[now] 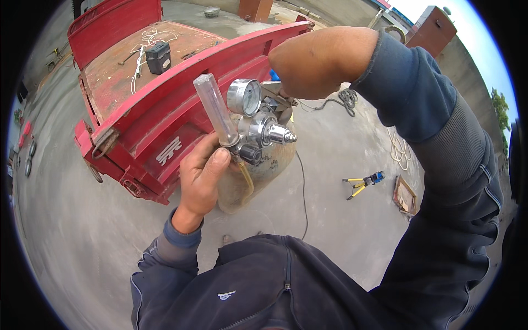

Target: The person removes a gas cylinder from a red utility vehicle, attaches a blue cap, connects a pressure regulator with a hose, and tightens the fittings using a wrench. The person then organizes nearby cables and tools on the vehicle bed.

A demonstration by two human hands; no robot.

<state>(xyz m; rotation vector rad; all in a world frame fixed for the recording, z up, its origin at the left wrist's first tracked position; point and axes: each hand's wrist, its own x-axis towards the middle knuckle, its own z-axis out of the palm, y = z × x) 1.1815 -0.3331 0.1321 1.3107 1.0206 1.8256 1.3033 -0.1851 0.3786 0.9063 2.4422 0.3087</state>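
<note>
A silver gas regulator [256, 127] with a round pressure gauge [244, 97], a clear upright flow tube [215, 107] and a black knob [250, 153] sits at the top of a worn gas cylinder [264, 170]. My left hand [203, 176] is closed round the base of the flow tube, thumb on the near side. My right hand [308, 71] is curled behind the gauge, at the regulator's far side. A flat grey metal piece and a bit of blue show beside its fingers, which are mostly hidden. A yellowish hose [246, 179] hangs down from the regulator.
A red truck bed [148, 104] stands close behind the cylinder, carrying a black box [159, 58] and white cord. On the concrete to the right lie yellow-handled cutters [363, 182], a wooden frame [405, 195] and a coiled dark cable [347, 100]. A thin cable [304, 187] runs past the cylinder.
</note>
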